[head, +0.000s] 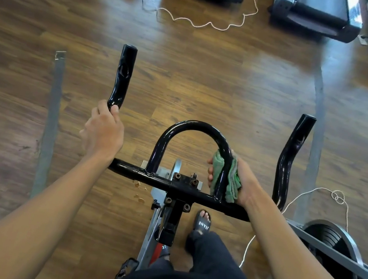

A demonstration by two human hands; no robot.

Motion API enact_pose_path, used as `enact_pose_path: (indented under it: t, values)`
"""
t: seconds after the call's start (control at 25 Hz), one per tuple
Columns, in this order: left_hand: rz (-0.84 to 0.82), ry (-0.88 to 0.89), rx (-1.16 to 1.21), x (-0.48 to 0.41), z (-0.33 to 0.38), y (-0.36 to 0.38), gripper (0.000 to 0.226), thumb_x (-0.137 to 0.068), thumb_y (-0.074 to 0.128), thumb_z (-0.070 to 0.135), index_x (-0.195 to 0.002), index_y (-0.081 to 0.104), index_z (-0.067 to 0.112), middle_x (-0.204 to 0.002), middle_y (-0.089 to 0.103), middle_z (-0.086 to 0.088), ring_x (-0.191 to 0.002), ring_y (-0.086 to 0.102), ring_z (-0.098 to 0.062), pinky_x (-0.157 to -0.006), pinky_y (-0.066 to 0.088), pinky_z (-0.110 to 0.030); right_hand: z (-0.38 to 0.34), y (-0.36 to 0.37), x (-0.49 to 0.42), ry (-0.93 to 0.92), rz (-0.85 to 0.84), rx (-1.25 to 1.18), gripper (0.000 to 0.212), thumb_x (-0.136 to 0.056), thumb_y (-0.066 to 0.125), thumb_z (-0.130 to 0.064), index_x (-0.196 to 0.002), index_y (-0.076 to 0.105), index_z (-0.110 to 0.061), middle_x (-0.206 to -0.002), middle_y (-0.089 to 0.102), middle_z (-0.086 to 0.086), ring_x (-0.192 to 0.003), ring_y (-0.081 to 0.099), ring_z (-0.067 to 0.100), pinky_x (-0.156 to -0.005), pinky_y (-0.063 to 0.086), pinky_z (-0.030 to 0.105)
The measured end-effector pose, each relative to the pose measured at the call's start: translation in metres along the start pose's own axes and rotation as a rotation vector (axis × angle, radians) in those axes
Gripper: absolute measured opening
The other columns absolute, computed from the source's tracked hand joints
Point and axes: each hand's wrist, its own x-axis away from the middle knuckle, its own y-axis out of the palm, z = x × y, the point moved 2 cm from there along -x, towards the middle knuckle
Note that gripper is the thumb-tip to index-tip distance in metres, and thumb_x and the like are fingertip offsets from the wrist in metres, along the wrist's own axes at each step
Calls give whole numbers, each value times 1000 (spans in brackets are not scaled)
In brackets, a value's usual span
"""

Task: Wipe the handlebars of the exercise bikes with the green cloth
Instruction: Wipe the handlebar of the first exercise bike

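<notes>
Two hands are set on the handlebars (193,192).
Clamped by the right hand (243,181), the green cloth (218,167) is wrapped round the centre loop's (195,125) right leg; the left horn's (123,74) base is gripped by the left hand (103,132), seemingly as a brace.

The only clear lettering stands on the black strap of the slide sandal (202,226) on the person's foot: white capitals reading "JEAN", seen upside down from the head view. On the red frame part of the exercise bike (157,254), a few white letters show, too small to read.
</notes>
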Motion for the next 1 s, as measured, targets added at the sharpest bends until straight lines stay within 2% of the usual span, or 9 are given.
enact_pose_path:
  t: [0.08, 0.28, 0.44, 0.56, 0.68, 0.8, 0.88, 0.96, 1.0]
  values:
    - [-1, -17, -17, -1, 0, 1, 47, -108, 20, 39, -140, 39, 10, -135, 54, -16, -113, 56, -44, -91, 39, -54, 1, -1, -5, 73, -39, 49, 67, -102, 29, -55, -84, 64, 0, -70, 60, 13, -59, 57, 26, -56, 52, 33]
    - [20, -42, -43, 1, 3, 0, 42, -108, 22, 38, -132, 45, 12, -124, 58, -13, -104, 59, -41, -77, 32, -44, -32, 5, -29, 153, -117, 81, 68, -98, 33, -63, -73, 61, -7, -58, 55, 8, -47, 53, 21, -54, 48, 29]
    - [35, -47, -68, -1, 3, 2, 41, -108, 23, 38, -131, 45, 12, -120, 59, -11, -100, 60, -39, -75, 32, -43, -44, 9, -35, 319, -200, 233, 64, -100, 33, -50, -62, 59, -6, -50, 49, 9, -45, 50, 22, -55, 48, 30]
    - [42, -58, -85, -3, 3, 3, 39, -108, 22, 37, -127, 45, 12, -115, 60, -10, -90, 60, -34, -74, 32, -41, -88, 43, -54, 427, -220, 664, 71, -99, 33, -60, -66, 59, -3, -54, 51, 10, -45, 50, 21, -50, 47, 27]
    - [36, -69, -87, -4, 3, 2, 38, -108, 22, 37, -126, 44, 13, -109, 60, -8, -77, 49, -23, -73, 34, -41, -113, 112, -83, 391, -323, 1366, 75, -99, 30, -65, -88, 62, 2, -69, 61, 11, -54, 57, 23, -52, 51, 29]
    - [22, -57, -77, -4, 4, 2, 36, -107, 23, 38, -126, 44, 15, -107, 59, -7, -78, 52, -24, -73, 35, -40, -78, 180, -91, 268, -427, 1915, 51, -105, 31, -41, -92, 62, -2, -78, 63, 11, -64, 60, 26, -68, 55, 35]
    - [24, -54, -78, -4, 3, 1, 36, -107, 23, 39, -126, 44, 17, -110, 60, -6, -84, 59, -29, -73, 35, -40, -50, 205, -79, 197, -463, 2214, 38, -99, 33, -26, -85, 64, -9, -79, 64, 8, -71, 60, 24, -82, 52, 40]
    - [32, -47, -75, -4, 3, 1, 38, -107, 24, 39, -127, 46, 16, -113, 61, -7, -90, 62, -32, -74, 35, -40, -35, 214, -73, 131, -483, 2400, 35, -98, 32, -20, -75, 57, -13, -76, 61, 4, -67, 54, 18, -92, 47, 40]
    - [37, -45, -74, -4, 3, 2, 38, -107, 24, 39, -129, 46, 16, -114, 61, -7, -91, 62, -32, -75, 35, -41, -31, 216, -72, 110, -504, 2455, 34, -99, 31, -20, -73, 53, -14, -77, 58, 3, -65, 52, 17, -92, 46, 40]
